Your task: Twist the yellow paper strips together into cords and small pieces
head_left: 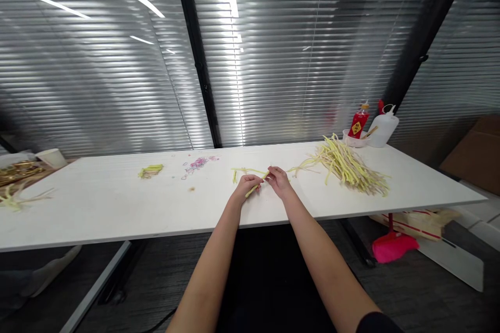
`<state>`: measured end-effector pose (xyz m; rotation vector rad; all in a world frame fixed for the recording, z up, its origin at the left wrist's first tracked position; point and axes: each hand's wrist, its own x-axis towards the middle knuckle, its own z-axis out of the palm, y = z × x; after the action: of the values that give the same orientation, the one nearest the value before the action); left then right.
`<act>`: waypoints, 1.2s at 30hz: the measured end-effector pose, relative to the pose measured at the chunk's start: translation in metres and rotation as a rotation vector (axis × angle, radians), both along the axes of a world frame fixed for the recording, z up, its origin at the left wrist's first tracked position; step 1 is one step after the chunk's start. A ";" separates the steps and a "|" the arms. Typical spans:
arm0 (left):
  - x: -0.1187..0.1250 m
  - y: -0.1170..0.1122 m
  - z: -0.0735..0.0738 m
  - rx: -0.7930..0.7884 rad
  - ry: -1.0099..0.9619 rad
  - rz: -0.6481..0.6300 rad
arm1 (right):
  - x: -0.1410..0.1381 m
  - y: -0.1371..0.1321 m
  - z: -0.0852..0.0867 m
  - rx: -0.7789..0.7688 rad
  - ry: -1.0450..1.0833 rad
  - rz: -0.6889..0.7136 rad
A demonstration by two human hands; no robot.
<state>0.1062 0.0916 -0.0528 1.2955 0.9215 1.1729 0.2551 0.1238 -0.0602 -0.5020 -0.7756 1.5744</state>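
Note:
My left hand and my right hand are close together over the table, both closed on one thin yellow-green stalk. Its lower end sticks out below the left fingers. Behind the hands, short pieces and a longer yellow-green strand lie on the white tabletop. To the right spreads a large loose heap of long yellow-green stalks with paler, brownish parts. Off to the left are a small bundle of short cut stalks and a scatter of pink and purple rubber bands.
A red-labelled bottle in a shallow bowl and a white squeeze bottle stand at the back right. A paper cup is at the far left, near loose stalks. Blinds hang behind; a pink dustpan lies below.

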 end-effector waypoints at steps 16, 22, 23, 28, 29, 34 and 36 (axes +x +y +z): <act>0.000 0.003 -0.001 0.031 -0.125 0.078 | -0.004 -0.001 -0.001 0.018 -0.117 -0.040; -0.002 0.005 -0.001 0.014 -0.235 0.082 | -0.004 0.001 -0.002 -0.012 -0.081 -0.074; -0.002 0.004 -0.001 0.019 -0.244 0.081 | -0.004 0.002 -0.002 -0.017 -0.083 -0.073; 0.001 0.005 -0.003 0.074 -0.259 0.127 | -0.003 0.003 -0.004 -0.029 -0.098 -0.034; 0.001 0.005 -0.003 0.079 -0.257 0.138 | -0.003 0.003 -0.004 -0.025 -0.103 -0.026; 0.001 0.004 -0.003 0.052 -0.234 0.179 | -0.004 0.004 -0.006 -0.005 -0.161 -0.008; 0.000 0.004 -0.002 0.053 -0.229 0.189 | -0.005 0.005 -0.008 0.015 -0.209 -0.012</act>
<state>0.1062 0.0952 -0.0552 1.1050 0.8617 1.4685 0.2505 0.1284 -0.0686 -0.6669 -0.9402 1.5191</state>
